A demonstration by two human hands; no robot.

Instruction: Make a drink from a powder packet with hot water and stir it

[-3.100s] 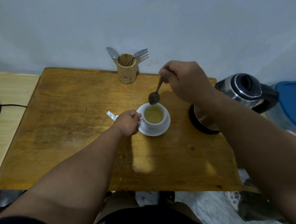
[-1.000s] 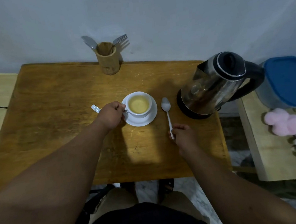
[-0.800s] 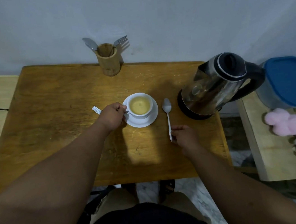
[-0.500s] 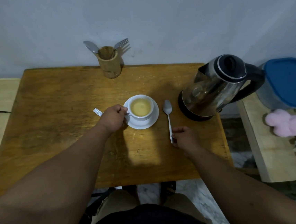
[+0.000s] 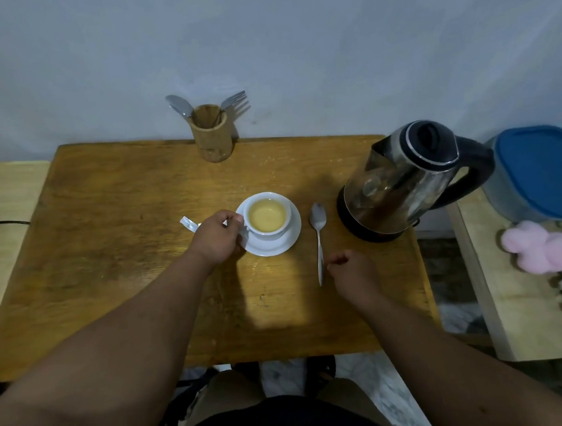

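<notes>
A white cup [image 5: 269, 229] full of pale yellow drink stands on a white saucer [image 5: 289, 243] in the middle of the wooden table [image 5: 123, 262]. My left hand [image 5: 218, 236] grips the cup's handle on its left side. A metal spoon [image 5: 319, 240] lies flat on the table right of the saucer, bowl pointing away from me. My right hand [image 5: 352, 273] rests just right of the spoon's handle end, fingers curled, apart from it. A torn white powder packet [image 5: 188, 223] peeks out left of my left hand.
A steel electric kettle [image 5: 403, 180] with a black handle stands right of the spoon. A wooden holder [image 5: 212, 137] with a spoon and fork is at the table's far edge. A blue-lidded container [image 5: 547, 173] and plush toys [image 5: 538, 246] sit on a side shelf at the right.
My right hand lifted the spoon from the cup, laid it on the table right of the saucer, then let go and drew slightly back. My left hand stayed on the cup handle.
</notes>
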